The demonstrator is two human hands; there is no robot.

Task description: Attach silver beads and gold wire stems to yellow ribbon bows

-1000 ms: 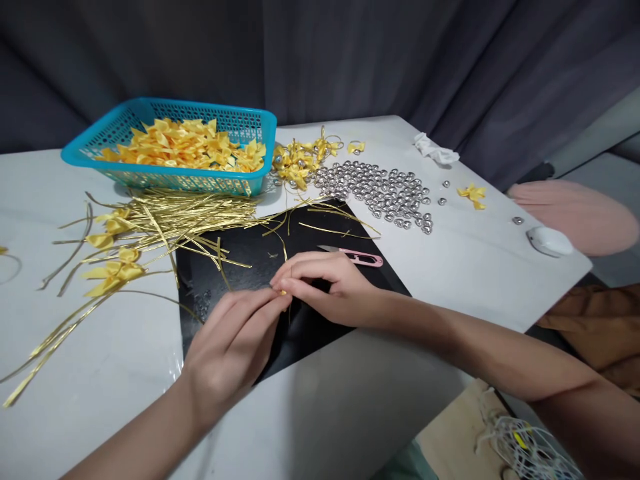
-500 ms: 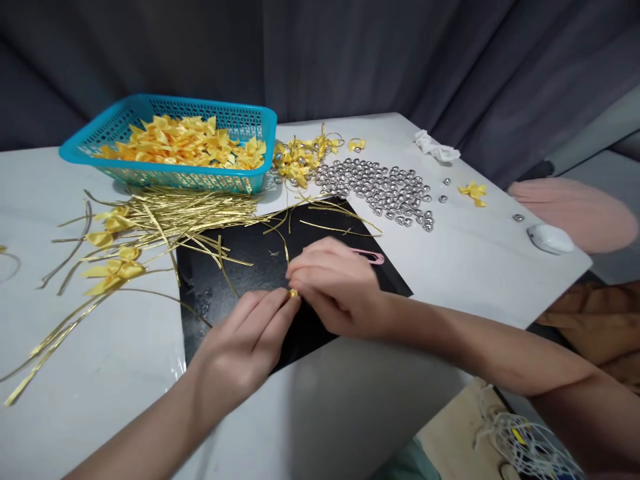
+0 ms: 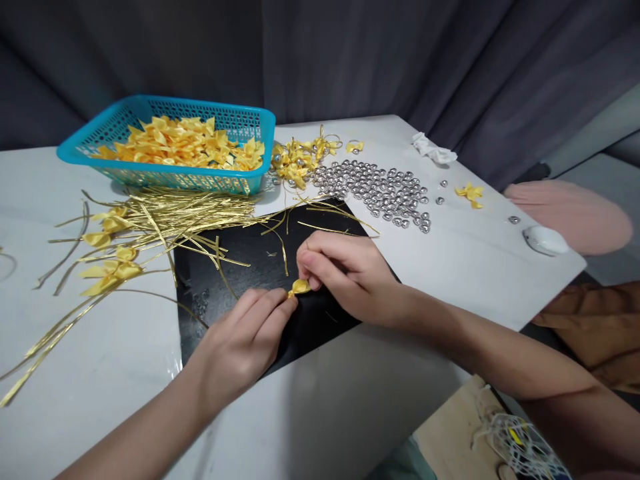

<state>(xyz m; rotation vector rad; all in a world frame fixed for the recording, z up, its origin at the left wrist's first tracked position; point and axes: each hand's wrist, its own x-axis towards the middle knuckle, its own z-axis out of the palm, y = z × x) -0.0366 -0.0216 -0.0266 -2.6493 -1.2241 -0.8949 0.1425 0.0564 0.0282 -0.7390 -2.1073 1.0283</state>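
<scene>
My left hand (image 3: 253, 327) is closed in a pinch on a small yellow ribbon flower (image 3: 301, 287) over the black mat (image 3: 320, 333). One petal shows past the fingertips; the rest is hidden under them. My right hand (image 3: 350, 273) is closed, thumb against the curled forefinger, just right of that petal, and its lower fingers touch or almost touch it. What its fingertips hold is too small to make out. Gold twist ties (image 3: 195, 213) lie in a heap beyond my left hand, several of them reaching onto the mat.
A blue basket (image 3: 170, 180) holds yellow ribbon flowers. Silver beads (image 3: 380, 190) are spread behind the mat, beside wired yellow flowers (image 3: 300, 160). More flowers (image 3: 113, 273) lie at left. Crumpled white tissue (image 3: 434, 150) and a white computer mouse (image 3: 545, 240) are at right, near the table edge.
My right hand has drawn slightly right and turned, uncovering a petal of the flower at my left fingertips. The pink clip near it is now hidden. My left hand stays almost in place.
</scene>
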